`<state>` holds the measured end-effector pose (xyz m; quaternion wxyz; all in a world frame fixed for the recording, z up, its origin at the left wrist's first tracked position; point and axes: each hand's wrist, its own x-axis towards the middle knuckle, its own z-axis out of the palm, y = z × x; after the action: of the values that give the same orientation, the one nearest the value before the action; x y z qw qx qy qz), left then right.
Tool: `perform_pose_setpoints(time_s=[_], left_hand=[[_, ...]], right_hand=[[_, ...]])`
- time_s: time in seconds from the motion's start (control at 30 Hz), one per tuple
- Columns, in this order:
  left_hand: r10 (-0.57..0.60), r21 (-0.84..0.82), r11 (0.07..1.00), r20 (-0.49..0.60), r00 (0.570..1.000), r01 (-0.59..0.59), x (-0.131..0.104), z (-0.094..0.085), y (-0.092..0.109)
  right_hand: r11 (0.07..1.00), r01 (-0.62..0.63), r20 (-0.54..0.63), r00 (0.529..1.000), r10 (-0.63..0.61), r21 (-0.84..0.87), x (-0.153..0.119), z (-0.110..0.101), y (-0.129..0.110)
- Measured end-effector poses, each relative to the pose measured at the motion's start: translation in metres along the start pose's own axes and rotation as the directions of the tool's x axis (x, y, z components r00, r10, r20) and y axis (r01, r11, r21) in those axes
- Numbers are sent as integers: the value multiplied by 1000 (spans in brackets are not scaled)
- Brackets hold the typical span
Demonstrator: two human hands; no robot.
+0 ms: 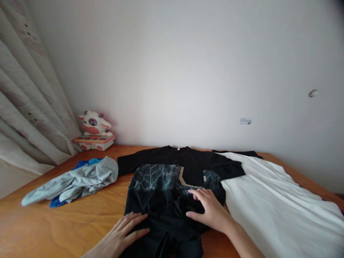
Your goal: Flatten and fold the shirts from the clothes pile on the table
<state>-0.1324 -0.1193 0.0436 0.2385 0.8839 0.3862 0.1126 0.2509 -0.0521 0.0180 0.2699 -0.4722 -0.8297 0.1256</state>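
Note:
A black short-sleeved T-shirt (193,159) lies spread out, its collar and small white tag toward the wall. Over its lower part is a rumpled black garment (161,204) with a dark grey band of pale, lightning-like lines and a beige-trimmed opening. Flat on the left side of this garment rests my left hand (125,231), fingers stretched out. My right hand (208,209) is on its right side, thumb apart from the bent fingers, with no cloth visibly pinched. Part of the black garment under my hands runs out of view at the bottom.
A white garment (271,193) spreads across the right of the wooden table (61,229), with black cloth behind it. At left lies a crumpled grey garment (88,177) over blue cloth. A toy cow keyboard (94,132) stands in the corner near the curtain (32,96).

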Motion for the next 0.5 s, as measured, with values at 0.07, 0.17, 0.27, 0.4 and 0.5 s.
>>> perform_pose_setpoints(time_s=[0.07,0.17,0.27,0.4,0.5], left_hand=[[-43,33,998,-37,998,44,-3,6,-5],[-70,19,997,-84,994,72,2,6,-6],[-111,-58,993,-135,985,104,4,-2,-9],[-265,-182,959,-292,919,219,-6,-21,-25],[-284,-226,950,-351,892,214,-13,-35,-32]], right_hand=[[1000,0,53,999,1,-17,-3,2,-6],[998,-24,31,999,23,57,-12,-7,-9],[954,-158,-67,981,181,255,-31,-32,-3],[735,-458,-170,780,602,499,-69,-71,15],[611,-590,-126,658,743,528,-98,-88,30]])
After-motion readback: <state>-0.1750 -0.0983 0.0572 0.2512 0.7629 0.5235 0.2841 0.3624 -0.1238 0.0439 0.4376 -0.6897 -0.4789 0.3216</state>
